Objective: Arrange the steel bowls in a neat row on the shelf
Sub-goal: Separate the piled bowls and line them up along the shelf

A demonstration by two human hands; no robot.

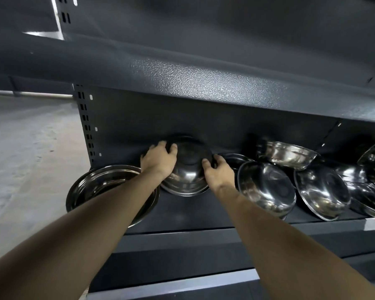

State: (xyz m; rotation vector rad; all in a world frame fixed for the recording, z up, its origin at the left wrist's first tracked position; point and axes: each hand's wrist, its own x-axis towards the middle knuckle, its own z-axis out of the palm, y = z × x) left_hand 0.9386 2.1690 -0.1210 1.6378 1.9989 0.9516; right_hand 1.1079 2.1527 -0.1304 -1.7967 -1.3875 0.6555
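View: looking forward and down from a head-worn camera at a dark grey metal shelf [182, 215], with both bare forearms reaching in.
Held bowl [187, 169]: a steel bowl turned upside down, base up and slightly towards the camera, rim resting on the shelf near the back panel. All places below are given relative to this bowl.
Left hand [158, 161]: on the bowl's left side, fingers curled over its upper edge, gripping it.
Right hand [219, 169]: on the bowl's right side, thumb and fingers curled against its wall, gripping it.
Large bowl [108, 189]: just left of the held bowl and nearer the camera, upright, mouth open upwards, at the shelf's left end. The left forearm crosses over it. Whether its rim touches the held bowl cannot be told.
Tilted bowl [266, 188]: just right of the held bowl, beyond the right wrist, leaning on its side so its shiny inside faces the camera.
Second tilted bowl [323, 191]: further right again, leaning the same way, close beside the first tilted one.
Back bowl [287, 154]: to the right and further back, lying at a slant on top of other bowls.
Far-right bowls [370, 180]: a loose overlapping cluster at the right edge; their number cannot be made out.
Upper shelf [204, 83]: a textured grey board overhanging the held bowl.
Slotted upright [86, 124]: left of the held bowl, at the back corner.
Floor [26, 148]: pale concrete, far left.
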